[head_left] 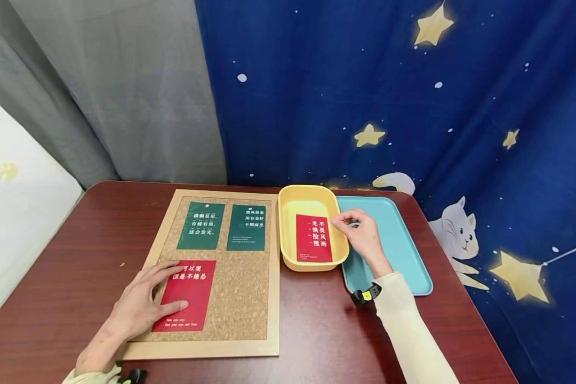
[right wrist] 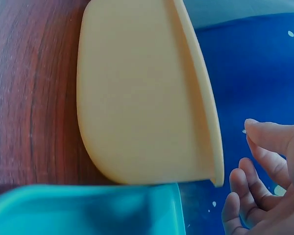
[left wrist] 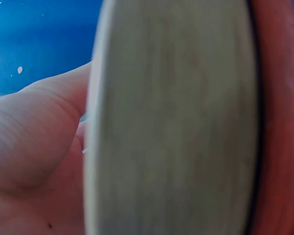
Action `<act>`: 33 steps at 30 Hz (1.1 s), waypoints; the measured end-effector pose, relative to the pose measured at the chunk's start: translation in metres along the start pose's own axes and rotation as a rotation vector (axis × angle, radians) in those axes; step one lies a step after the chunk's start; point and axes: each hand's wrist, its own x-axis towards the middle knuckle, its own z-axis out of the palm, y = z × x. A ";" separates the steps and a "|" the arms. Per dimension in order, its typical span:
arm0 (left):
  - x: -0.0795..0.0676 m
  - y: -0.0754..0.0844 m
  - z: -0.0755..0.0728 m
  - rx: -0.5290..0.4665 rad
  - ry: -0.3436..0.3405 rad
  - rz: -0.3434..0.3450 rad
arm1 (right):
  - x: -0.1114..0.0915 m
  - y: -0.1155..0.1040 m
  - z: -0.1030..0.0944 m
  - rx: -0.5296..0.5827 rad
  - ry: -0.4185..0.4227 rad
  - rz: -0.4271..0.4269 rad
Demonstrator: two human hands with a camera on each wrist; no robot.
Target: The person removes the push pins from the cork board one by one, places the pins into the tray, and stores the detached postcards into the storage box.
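Observation:
My left hand (head_left: pixel 136 304) rests on a red card with white lettering (head_left: pixel 192 293) at the lower left of the cork board (head_left: pixel 242 298). Its thumb lies across the card and its fingers reach the card's upper left edge. In the left wrist view the board's wooden frame (left wrist: pixel 176 117) covers much of that hand. Thumb and index finger of my right hand (head_left: pixel 362 232) meet in a pinch at the right rim of the yellow basin (head_left: pixel 314 266). A small pale object (right wrist: pixel 244 131) shows at those fingertips. Another red card (head_left: pixel 314 240) is in the basin.
Two green cards, one at the left (head_left: pixel 200 226) and one at the right (head_left: pixel 246 228), lie on the board's upper half with small pale spots at their tops. A turquoise tray (head_left: pixel 398 240) stands right of the basin. Behind the brown table (head_left: pixel 62 256) hangs a blue curtain (head_left: pixel 307 106).

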 end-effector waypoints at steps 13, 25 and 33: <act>0.001 0.000 0.002 0.011 0.022 0.020 | -0.001 0.018 -0.018 0.009 0.077 0.027; 0.001 -0.001 0.002 0.013 0.029 0.030 | 0.000 0.039 -0.022 -0.038 0.090 0.116; 0.001 -0.003 0.002 0.011 0.025 0.027 | -0.002 0.048 -0.023 -0.036 0.097 0.142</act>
